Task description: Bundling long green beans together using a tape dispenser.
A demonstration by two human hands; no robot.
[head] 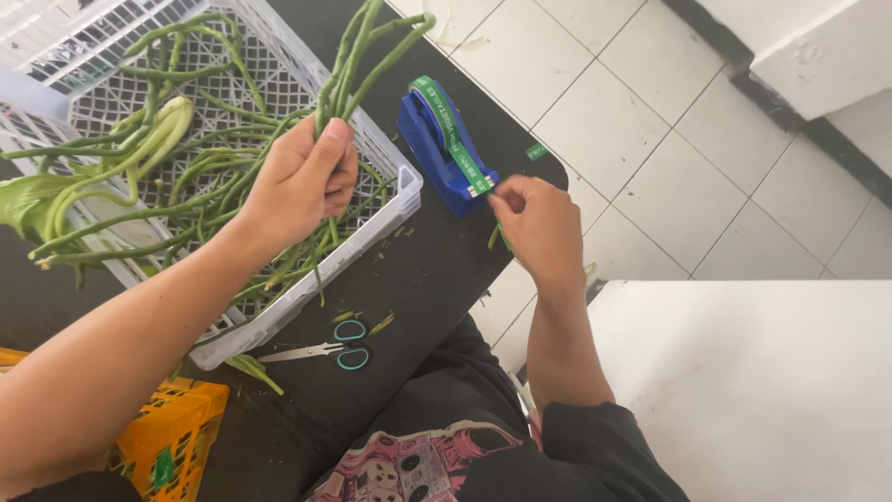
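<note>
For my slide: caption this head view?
Left hand grips long green beans; right hand pulls green tape.

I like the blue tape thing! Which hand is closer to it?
The right hand. It is at the front end of the blue tape dispenser, pinching the green tape. The left hand is apart, holding long beans over the crate.

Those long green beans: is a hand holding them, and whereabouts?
Yes. The left hand grips a bunch of long beans around its middle, above the white crate. The right hand pinches green tape at the dispenser's front.
</note>
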